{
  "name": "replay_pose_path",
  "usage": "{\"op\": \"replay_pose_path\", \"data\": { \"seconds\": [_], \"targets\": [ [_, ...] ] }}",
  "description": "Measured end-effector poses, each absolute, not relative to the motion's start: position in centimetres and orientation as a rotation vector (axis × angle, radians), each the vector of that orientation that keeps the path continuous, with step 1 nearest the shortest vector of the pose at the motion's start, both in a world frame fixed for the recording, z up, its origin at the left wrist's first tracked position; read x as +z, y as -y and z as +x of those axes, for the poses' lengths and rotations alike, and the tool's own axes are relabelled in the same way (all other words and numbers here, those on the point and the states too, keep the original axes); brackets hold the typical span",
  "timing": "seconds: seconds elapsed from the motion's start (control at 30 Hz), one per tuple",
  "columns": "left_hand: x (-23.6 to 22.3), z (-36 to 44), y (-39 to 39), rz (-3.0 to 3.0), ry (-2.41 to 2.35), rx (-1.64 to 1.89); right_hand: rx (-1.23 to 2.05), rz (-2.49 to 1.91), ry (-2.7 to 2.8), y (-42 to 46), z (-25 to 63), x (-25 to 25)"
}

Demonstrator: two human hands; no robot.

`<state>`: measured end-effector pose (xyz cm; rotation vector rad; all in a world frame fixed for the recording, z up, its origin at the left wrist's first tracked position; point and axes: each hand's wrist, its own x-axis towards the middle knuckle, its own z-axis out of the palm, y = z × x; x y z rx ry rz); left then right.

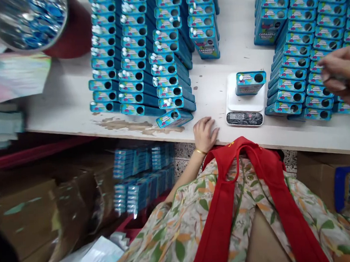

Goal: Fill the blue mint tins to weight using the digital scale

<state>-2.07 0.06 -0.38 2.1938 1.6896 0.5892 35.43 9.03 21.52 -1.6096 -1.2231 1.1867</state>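
Note:
My left hand [205,134] rests on the front edge of the white table, fingers lying on its surface, holding nothing. To its right a small white digital scale [244,103] carries one blue tin [248,84] with a dark round hole and a white candy on its top. The scale's display is lit. My right hand [345,73] is raised above the right-hand rows of tins, thumb and fingers pinched together; what is between them is blurred. A single blue tin [174,118] sits askew near the table edge, left of my left hand.
Rows of blue tins [137,64] stand at left, many with white candies on top; more tins [295,62] stand at right. A metal bowl [64,19] of blue-and-silver pieces stands at upper left. Under the table are stacked tins [137,192] and cardboard boxes [28,211].

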Motion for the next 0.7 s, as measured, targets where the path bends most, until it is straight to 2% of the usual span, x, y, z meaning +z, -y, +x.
{"op": "replay_pose_path", "data": {
  "seconds": [0.1, 0.23, 0.4, 0.7],
  "targets": [
    [-0.4, -1.9, -0.1, 2.177, -1.689, 0.636, 1.203, -1.703, 1.370, -10.4, 30.6, 21.7],
    [-0.4, -2.0, -0.1, 2.175, -1.681, 0.662, 1.010, -1.775, 1.807, -12.2, 26.9, 20.7],
    [-0.4, -2.0, 0.0, 2.216, -1.660, 0.696, 0.876, -1.738, 2.094, -13.8, 26.8, 18.6],
    [0.0, -2.0, 0.1, 2.205, -1.671, 0.708, 0.763, -1.709, 2.193, -14.1, 27.5, 17.9]
  ]
}}
